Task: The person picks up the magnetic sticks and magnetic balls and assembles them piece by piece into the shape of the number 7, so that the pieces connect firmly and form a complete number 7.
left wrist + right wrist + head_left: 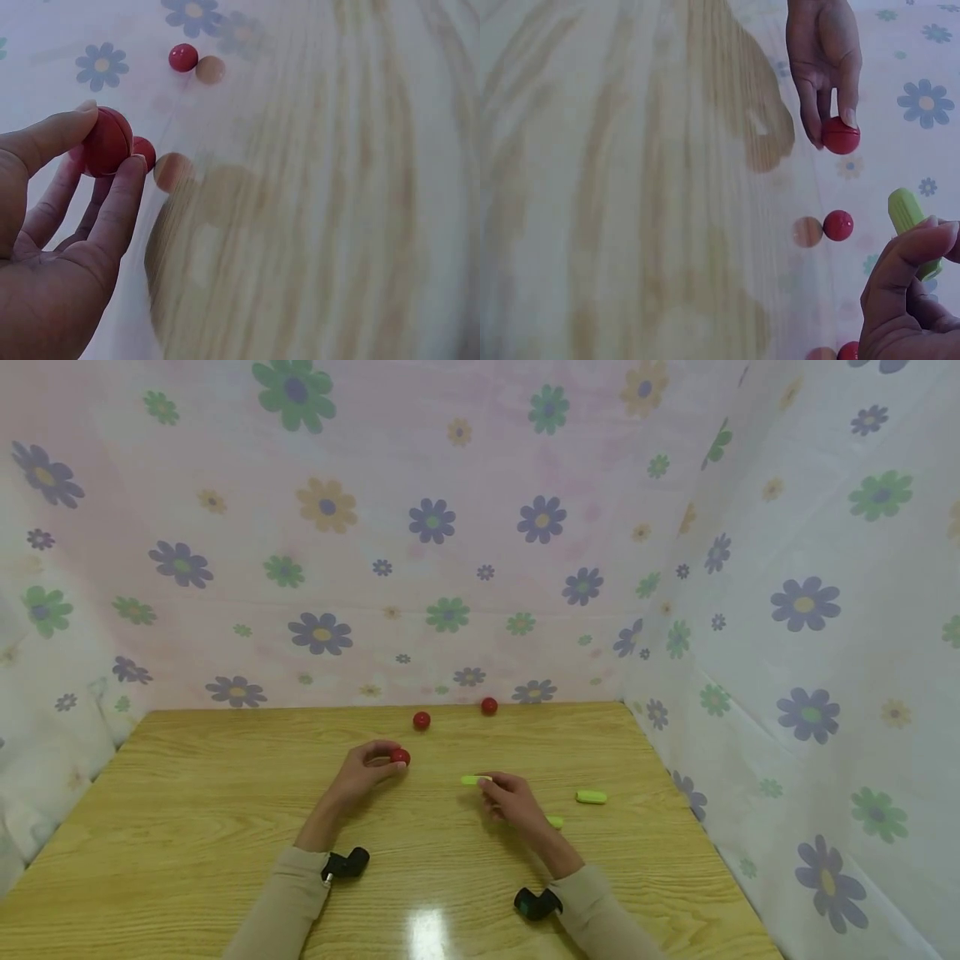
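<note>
My left hand [363, 775] pinches a small red ball [109, 142] between thumb and fingertips; a seam line runs round it. Between the thumb and fingers of my right hand [517, 803] is a short lime-green stick with ribbed sides [906, 210], its left end sticking out in the head view. Two more red balls stand beyond the hands, one nearer the left hand [422, 721] and another red ball [489, 706] at the table's far edge. Partly covered by my right wrist lies another green stick [555, 822]. A further green stick [591, 797] lies to the right.
The wood-grain table [187, 810] is glossy and reflects the balls and a light. Floral cloth [375, 527] hangs behind it and along both sides. Each wrist carries a black camera, one on the left wrist [347, 864] and one on the right wrist [537, 904].
</note>
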A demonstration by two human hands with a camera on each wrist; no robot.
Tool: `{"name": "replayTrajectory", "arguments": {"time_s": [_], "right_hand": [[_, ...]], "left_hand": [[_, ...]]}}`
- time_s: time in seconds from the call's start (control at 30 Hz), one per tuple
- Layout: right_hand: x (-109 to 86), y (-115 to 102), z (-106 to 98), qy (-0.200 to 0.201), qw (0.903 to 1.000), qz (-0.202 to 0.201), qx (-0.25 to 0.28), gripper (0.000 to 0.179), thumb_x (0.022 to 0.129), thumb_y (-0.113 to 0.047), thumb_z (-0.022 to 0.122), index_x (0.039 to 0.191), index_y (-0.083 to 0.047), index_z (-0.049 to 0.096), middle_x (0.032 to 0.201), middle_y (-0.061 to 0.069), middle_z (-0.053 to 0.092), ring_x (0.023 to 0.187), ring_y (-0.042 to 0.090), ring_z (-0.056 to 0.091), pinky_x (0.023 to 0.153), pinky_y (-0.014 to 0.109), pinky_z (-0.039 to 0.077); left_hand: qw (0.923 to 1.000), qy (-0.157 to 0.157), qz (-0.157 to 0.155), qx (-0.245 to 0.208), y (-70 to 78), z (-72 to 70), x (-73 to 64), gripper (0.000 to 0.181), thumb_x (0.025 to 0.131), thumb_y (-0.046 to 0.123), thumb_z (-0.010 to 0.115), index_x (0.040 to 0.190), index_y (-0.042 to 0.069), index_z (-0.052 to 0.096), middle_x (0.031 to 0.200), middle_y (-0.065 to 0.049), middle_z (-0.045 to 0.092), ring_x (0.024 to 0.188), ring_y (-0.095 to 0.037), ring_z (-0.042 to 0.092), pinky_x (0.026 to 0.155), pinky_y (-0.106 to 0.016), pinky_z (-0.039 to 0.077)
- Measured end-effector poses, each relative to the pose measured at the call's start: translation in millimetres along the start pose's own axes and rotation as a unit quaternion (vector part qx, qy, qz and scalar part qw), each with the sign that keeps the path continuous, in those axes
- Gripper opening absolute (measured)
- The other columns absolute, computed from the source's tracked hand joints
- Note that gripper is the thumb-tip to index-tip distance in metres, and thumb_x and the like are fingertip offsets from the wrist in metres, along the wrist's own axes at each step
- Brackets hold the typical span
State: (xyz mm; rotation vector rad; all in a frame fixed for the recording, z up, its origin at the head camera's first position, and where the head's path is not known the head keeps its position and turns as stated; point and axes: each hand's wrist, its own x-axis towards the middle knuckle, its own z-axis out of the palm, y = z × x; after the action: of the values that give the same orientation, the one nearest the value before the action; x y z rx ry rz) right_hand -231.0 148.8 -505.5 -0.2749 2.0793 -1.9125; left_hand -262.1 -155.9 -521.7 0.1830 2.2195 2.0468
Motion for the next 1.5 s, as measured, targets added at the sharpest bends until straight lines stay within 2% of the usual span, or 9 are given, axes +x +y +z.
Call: {"name": "replayTrajectory", "arguments": {"time_s": [0.17, 0.43, 0.63, 0.87, 1.2, 1.33, 1.5], "right_hand": [[5.6, 2, 10, 0.006, 0.9999, 0.003, 0.007, 0.036, 0.107, -0.019, 0.055, 0.128, 0.010, 0.060, 0.076, 0.000, 0.054, 0.060, 0.007, 0.047, 0.054, 0.018, 0.042], [13.9, 2, 20, 0.019, 0.9997, 0.006, 0.014, 0.036, 0.106, -0.020, 0.057, 0.129, 0.007, 0.062, 0.078, 0.002, 0.056, 0.064, 0.008, 0.049, 0.056, 0.018, 0.043], [20.3, 1, 29, 0.025, 0.9996, 0.000, 0.012, 0.034, 0.106, -0.022, 0.057, 0.124, 0.007, 0.064, 0.082, 0.004, 0.057, 0.067, 0.009, 0.050, 0.057, 0.019, 0.044], [31.5, 4, 36, 0.041, 0.9990, 0.008, 0.015, 0.031, 0.106, -0.025, 0.058, 0.111, 0.005, 0.063, 0.083, 0.001, 0.056, 0.069, 0.009, 0.051, 0.057, 0.018, 0.045], [45.0, 6, 42, 0.050, 0.9978, 0.009, 0.043, 0.032, 0.108, -0.023, 0.054, 0.116, 0.007, 0.062, 0.083, 0.000, 0.052, 0.069, 0.009, 0.049, 0.056, 0.018, 0.042], [52.5, 8, 43, 0.043, 0.9981, 0.001, 0.044, 0.035, 0.109, -0.021, 0.050, 0.127, 0.007, 0.060, 0.083, 0.000, 0.052, 0.069, 0.009, 0.049, 0.055, 0.017, 0.042], [62.5, 9, 44, 0.045, 0.9979, 0.003, 0.047, 0.032, 0.110, -0.020, 0.048, 0.120, 0.008, 0.059, 0.079, 0.001, 0.052, 0.064, 0.009, 0.049, 0.053, 0.018, 0.041]], "left_hand": [[0.9999, -0.003, 0.003, -0.012, -1.3, 4.8, 0.6, 0.046, 0.095, 0.007, 0.073, 0.135, -0.006, 0.056, 0.132, -0.025, 0.060, 0.119, -0.033, 0.064, 0.088, -0.024, 0.057], [0.9998, -0.004, 0.004, -0.016, -3.6, 6.1, 0.8, 0.050, 0.095, 0.010, 0.074, 0.138, -0.006, 0.055, 0.135, -0.025, 0.058, 0.123, -0.034, 0.062, 0.092, -0.027, 0.057], [1.0000, 0.003, 0.004, -0.008, -3.8, 5.9, 1.5, 0.050, 0.095, 0.012, 0.074, 0.138, -0.004, 0.056, 0.135, -0.024, 0.058, 0.126, -0.037, 0.060, 0.093, -0.027, 0.056], [0.9999, 0.012, 0.002, -0.010, -3.5, 7.8, 2.3, 0.048, 0.095, 0.010, 0.074, 0.137, -0.003, 0.057, 0.135, -0.023, 0.060, 0.127, -0.037, 0.059, 0.093, -0.025, 0.056], [0.9994, 0.023, -0.003, -0.025, -2.1, 12.9, 4.6, 0.047, 0.095, 0.007, 0.073, 0.137, -0.005, 0.056, 0.136, -0.023, 0.059, 0.129, -0.036, 0.057, 0.091, -0.023, 0.056], [0.9992, 0.030, 0.003, -0.027, -4.2, 12.5, 4.9, 0.049, 0.094, 0.008, 0.073, 0.138, -0.006, 0.055, 0.137, -0.023, 0.057, 0.129, -0.037, 0.056, 0.091, -0.024, 0.056], [0.9990, 0.037, 0.001, -0.025, -4.1, 11.9, 5.3, 0.048, 0.094, 0.008, 0.074, 0.137, -0.005, 0.057, 0.136, -0.022, 0.059, 0.126, -0.036, 0.059, 0.090, -0.023, 0.056]]}}
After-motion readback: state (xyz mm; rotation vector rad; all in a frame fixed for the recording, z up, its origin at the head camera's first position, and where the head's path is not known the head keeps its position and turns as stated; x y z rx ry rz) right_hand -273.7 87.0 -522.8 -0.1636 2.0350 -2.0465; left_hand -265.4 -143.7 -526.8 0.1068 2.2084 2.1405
